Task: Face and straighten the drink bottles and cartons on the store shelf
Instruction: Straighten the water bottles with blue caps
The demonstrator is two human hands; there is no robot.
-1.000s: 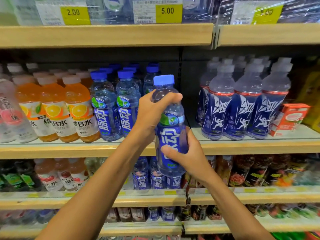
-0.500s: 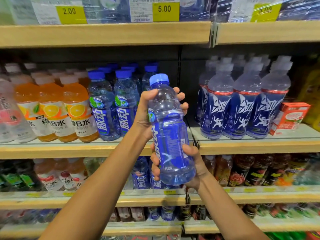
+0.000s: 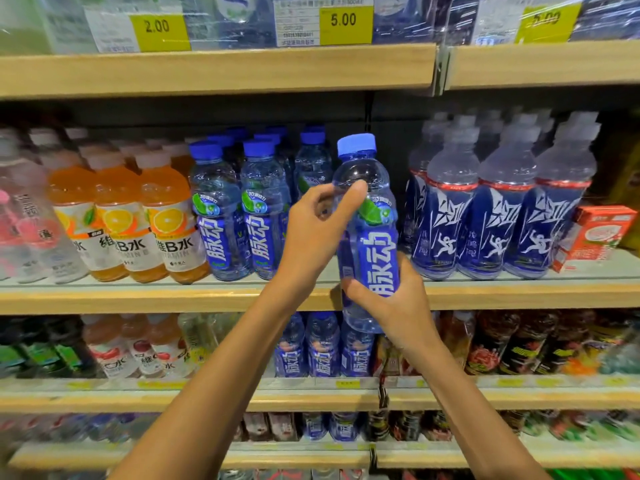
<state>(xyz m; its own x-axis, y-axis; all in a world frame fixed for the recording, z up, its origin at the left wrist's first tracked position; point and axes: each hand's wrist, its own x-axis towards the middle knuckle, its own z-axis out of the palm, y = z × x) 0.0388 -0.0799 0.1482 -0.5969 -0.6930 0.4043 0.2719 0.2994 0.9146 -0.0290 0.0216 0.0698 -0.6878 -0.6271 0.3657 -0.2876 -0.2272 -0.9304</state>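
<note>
I hold a blue-capped drink bottle [image 3: 379, 258] upright in front of the middle shelf [image 3: 138, 296], its blue front label facing me. My left hand [image 3: 317, 233] grips its upper part, thumb on the shoulder just under the neck. My right hand [image 3: 398, 306] wraps round the lower part from the right, and the bottle's base hangs below the shelf edge. Matching blue bottles [image 3: 239, 220] stand in rows just to the left. The shelf spot behind the held bottle is hidden by it and my hands.
Orange vitamin drink bottles [image 3: 166, 223] stand further left. Bottles with dark blue labels [image 3: 491, 216] fill the right, and a red carton [image 3: 595, 237] stands tilted at the far right. More drinks line the lower shelves [image 3: 311, 396]. Price tags [image 3: 343, 24] hang above.
The bottle has been turned about its axis: its back label faced me half a second ago and the front label faces me now. My left hand shifted its hold on the upper part.
</note>
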